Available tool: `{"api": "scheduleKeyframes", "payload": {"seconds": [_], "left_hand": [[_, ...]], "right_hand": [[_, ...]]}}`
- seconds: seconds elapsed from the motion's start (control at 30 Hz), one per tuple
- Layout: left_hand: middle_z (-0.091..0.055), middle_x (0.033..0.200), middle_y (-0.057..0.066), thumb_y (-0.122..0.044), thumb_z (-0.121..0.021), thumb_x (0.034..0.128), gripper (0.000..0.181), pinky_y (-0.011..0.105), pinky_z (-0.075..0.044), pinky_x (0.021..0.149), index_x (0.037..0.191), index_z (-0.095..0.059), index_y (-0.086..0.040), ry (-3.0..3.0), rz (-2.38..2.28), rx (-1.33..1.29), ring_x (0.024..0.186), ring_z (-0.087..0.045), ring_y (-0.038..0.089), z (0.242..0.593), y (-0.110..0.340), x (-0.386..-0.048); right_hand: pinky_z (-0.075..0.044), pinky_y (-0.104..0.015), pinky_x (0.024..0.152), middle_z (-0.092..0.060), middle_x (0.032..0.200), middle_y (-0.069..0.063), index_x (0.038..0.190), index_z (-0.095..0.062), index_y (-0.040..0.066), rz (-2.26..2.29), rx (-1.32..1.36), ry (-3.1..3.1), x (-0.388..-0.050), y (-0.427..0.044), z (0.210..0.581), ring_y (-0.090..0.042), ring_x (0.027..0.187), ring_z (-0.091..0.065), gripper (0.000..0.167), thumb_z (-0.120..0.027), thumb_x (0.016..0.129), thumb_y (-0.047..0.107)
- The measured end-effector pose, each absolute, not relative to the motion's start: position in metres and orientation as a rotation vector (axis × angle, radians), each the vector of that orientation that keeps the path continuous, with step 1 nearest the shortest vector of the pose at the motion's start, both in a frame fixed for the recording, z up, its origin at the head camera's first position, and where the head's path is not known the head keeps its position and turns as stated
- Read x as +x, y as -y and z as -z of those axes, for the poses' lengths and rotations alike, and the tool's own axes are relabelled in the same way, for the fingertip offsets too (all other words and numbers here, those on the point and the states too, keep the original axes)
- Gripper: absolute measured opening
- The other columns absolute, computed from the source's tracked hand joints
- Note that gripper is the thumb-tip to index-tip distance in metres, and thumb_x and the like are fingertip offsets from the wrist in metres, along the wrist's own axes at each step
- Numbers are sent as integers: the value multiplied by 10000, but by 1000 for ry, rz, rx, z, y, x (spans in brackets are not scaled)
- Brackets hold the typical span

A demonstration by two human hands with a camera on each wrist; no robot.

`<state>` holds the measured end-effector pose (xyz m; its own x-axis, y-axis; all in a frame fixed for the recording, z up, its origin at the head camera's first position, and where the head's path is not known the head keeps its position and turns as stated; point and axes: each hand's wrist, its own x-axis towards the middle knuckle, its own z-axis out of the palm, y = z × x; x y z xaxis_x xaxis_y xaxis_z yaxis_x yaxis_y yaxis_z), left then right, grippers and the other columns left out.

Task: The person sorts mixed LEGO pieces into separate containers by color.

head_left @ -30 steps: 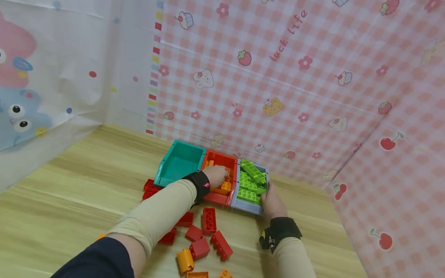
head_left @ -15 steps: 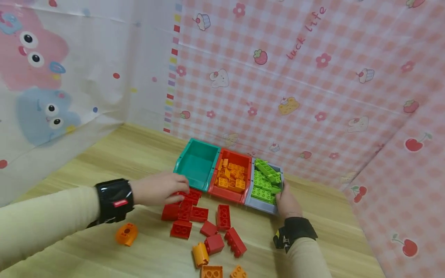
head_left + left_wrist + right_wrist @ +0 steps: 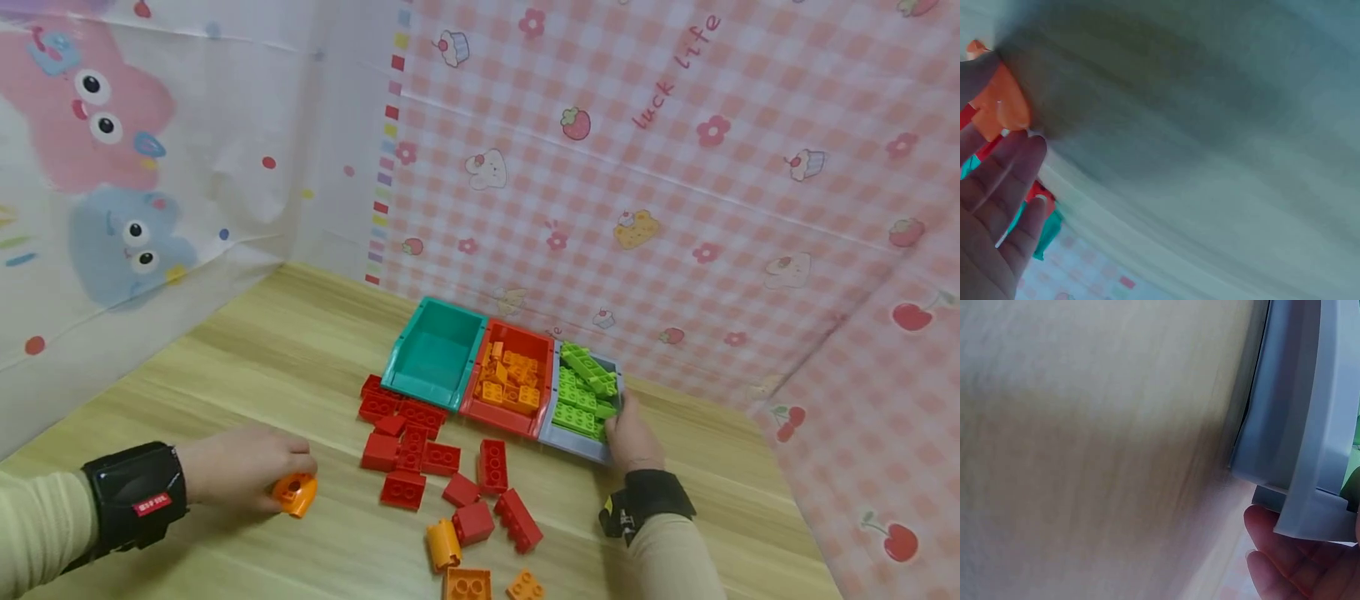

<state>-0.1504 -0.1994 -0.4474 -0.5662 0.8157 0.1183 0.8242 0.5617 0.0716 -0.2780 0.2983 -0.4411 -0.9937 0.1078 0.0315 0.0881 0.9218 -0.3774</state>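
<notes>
At the left of the head view, my left hand [image 3: 243, 467] pinches a rounded orange building block [image 3: 298, 493] near the tabletop. The left wrist view has this block [image 3: 1010, 103] between thumb and fingers. My right hand [image 3: 633, 437] grips the right side wall of the grey bin [image 3: 573, 442], which holds several lime-green blocks [image 3: 577, 408]. In the right wrist view, fingers lie outside the bin's wall [image 3: 1322, 425]; the thumb is mostly cut off. Left of the grey bin stands a red bin [image 3: 498, 417] with several orange blocks [image 3: 510, 375] in it.
A teal bin [image 3: 435, 358] adjoins the red one on its left. Several red blocks [image 3: 411, 450] lie in front of the bins. Nearer me are an orange cylinder block [image 3: 444, 546] and two orange blocks [image 3: 468, 586]. Patterned sheets [image 3: 540, 167] stand behind the wooden tabletop [image 3: 330, 550].
My left hand has come out of the red bin, passed over the red blocks and moved left to the orange block. The right hand stays on the grey bin; the head view has shifted left.
</notes>
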Motion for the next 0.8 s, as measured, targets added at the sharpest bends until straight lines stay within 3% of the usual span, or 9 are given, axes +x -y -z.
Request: {"api": "scheduleKeyframes", "payload": {"seconds": [0.17, 0.27, 0.37, 0.57, 0.8], "left_hand": [[-522, 859, -91, -307, -760, 745, 320, 247, -461, 626, 970, -614, -131, 2583, 194, -1414, 688, -486, 42, 425, 173, -179], [-590, 953, -15, -336, -744, 786, 395, 295, -498, 715, 1067, -623, -87, 2527, 228, -1362, 787, -567, 117, 399, 133, -211], [-607, 932, 8, -372, -719, 809, 418, 298, -489, 724, 1086, -621, -75, 2488, 201, -1298, 783, -578, 141, 382, 82, -251], [-618, 864, 14, -463, -684, 809, 386, 395, -408, 839, 969, -628, -116, 2564, -13, -1055, 804, -579, 191, 391, 10, -316], [-569, 967, 59, -523, -637, 823, 391, 423, -347, 888, 933, -688, -151, 2609, -179, -918, 941, -522, 265, 412, -9, -331]], "right_hand": [[-341, -346, 485, -515, 658, -95, 1459, -163, 64, -569, -160, 3011, -279, -297, 442, -236, 555, -471, 570, -375, 937, 155], [-337, -344, 481, -494, 637, -83, 1459, -168, 68, -574, -160, 3003, -279, -295, 441, -231, 547, -463, 568, -377, 937, 151], [-342, -350, 490, -502, 646, -88, 1458, -172, 73, -584, -171, 2999, -279, -295, 440, -233, 555, -467, 565, -385, 938, 141], [-334, -344, 475, -488, 637, -80, 1460, -197, 88, -592, -159, 2979, -280, -291, 445, -226, 538, -459, 572, -398, 927, 138], [-327, -341, 460, -466, 614, -77, 1469, -179, 98, -623, -184, 2970, -279, -302, 447, -228, 511, -448, 580, -392, 931, 140]]}}
